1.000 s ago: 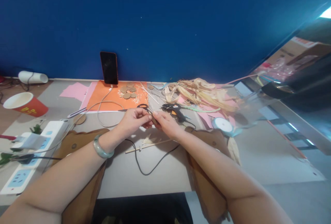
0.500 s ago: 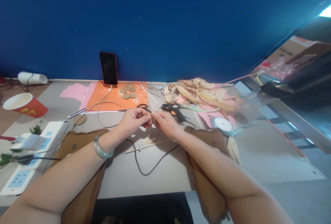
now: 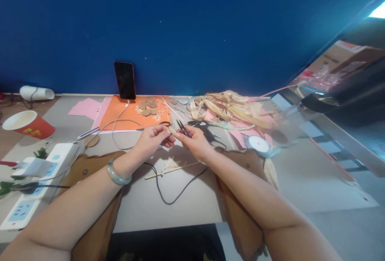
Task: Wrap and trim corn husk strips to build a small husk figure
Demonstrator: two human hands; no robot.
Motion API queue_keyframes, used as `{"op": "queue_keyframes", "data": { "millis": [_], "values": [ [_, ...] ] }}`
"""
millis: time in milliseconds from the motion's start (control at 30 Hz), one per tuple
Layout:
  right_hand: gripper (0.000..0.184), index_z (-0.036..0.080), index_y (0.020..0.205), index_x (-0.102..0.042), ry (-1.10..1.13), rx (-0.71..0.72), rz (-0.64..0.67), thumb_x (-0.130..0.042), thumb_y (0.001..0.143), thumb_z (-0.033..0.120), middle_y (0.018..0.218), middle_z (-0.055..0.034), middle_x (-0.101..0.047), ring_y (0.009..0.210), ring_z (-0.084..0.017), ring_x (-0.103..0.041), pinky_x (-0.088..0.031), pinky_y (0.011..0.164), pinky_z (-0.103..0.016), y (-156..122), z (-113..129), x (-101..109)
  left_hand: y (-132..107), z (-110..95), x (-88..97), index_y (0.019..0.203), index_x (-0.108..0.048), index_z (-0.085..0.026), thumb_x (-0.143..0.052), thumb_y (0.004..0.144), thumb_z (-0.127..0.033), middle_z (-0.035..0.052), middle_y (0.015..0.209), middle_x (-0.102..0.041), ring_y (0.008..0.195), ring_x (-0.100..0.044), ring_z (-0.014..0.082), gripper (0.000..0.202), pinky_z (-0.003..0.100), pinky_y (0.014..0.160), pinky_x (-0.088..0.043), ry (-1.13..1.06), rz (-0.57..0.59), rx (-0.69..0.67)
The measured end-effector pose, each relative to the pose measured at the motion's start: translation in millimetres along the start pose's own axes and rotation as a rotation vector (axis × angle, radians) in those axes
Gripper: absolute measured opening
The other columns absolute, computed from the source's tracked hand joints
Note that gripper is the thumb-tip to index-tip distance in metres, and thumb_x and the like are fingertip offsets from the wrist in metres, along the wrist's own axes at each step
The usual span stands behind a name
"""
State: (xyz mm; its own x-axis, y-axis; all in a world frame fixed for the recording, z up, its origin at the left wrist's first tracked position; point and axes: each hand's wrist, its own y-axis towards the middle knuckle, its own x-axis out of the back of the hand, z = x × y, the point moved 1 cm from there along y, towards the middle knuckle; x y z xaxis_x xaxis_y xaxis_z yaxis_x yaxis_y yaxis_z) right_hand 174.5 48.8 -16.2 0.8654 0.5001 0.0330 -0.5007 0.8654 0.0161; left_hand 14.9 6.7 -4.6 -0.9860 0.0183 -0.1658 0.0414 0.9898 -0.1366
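My left hand (image 3: 159,135), a green bangle on its wrist, pinches a small pale piece (image 3: 172,131) between thumb and fingers. What the piece is made of is too small to tell. My right hand (image 3: 192,142) meets it fingertip to fingertip and grips a dark two-pointed tool (image 3: 182,127), its slim prongs pointing up and away. Whether this is tweezers or small scissors I cannot make out. Behind the hands lie a black glue gun (image 3: 206,130) and a black ring-shaped handle (image 3: 165,123). A thin stick (image 3: 171,170) lies on the table below the hands.
A heap of dried husk strips (image 3: 231,106) lies back right, near a ribbon spool (image 3: 258,145). Round discs (image 3: 146,112) sit on orange paper (image 3: 120,112). A phone (image 3: 125,80) leans on the blue wall. At left are a red paper cup (image 3: 36,128) and power strip (image 3: 22,209).
The dark two-pointed tool in my right hand now shows clearly, turned upward. My fingertips have shifted slightly, and the pale piece is more visible between them.
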Motion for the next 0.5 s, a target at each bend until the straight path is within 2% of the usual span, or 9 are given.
{"op": "queue_keyframes", "data": {
  "millis": [267,400,500],
  "values": [
    [0.036,0.016,0.071,-0.055,0.038,0.006,-0.042,-0.071,0.073,0.049,0.053,0.0075,-0.036,0.05,-0.006,-0.029,-0.024,0.048,-0.022,-0.1,1.2,-1.1,0.8,2.7,1.5,0.08,-0.063,-0.015,-0.071,0.073,-0.046,0.0016,0.068,-0.067,0.059,-0.063,0.0116,0.034,0.025,0.062,-0.053,-0.072,-0.11,-0.086],
    [0.035,0.016,0.072,-0.055,0.022,0.009,-0.038,-0.069,0.074,0.048,0.053,0.0071,-0.036,0.05,-0.006,-0.028,-0.023,0.048,-0.022,-0.3,2.2,-1.0,0.8,6.0,0.2,0.081,-0.065,-0.014,-0.079,0.066,-0.037,0.0004,0.069,-0.066,0.063,-0.062,0.0105,0.031,0.023,0.065,-0.051,-0.043,-0.043,-0.038],
    [0.032,0.016,0.073,-0.057,-0.034,0.028,-0.026,-0.068,0.076,0.046,0.055,0.0061,-0.039,0.051,-0.007,-0.03,-0.025,0.049,-0.022,-0.4,2.0,-0.2,-0.1,3.8,-0.7,0.074,-0.063,-0.015,-0.077,0.066,-0.035,0.0003,0.069,-0.065,0.064,-0.061,0.0097,0.026,0.02,0.062,-0.048,-0.043,-0.067,-0.008]
  ]
}}
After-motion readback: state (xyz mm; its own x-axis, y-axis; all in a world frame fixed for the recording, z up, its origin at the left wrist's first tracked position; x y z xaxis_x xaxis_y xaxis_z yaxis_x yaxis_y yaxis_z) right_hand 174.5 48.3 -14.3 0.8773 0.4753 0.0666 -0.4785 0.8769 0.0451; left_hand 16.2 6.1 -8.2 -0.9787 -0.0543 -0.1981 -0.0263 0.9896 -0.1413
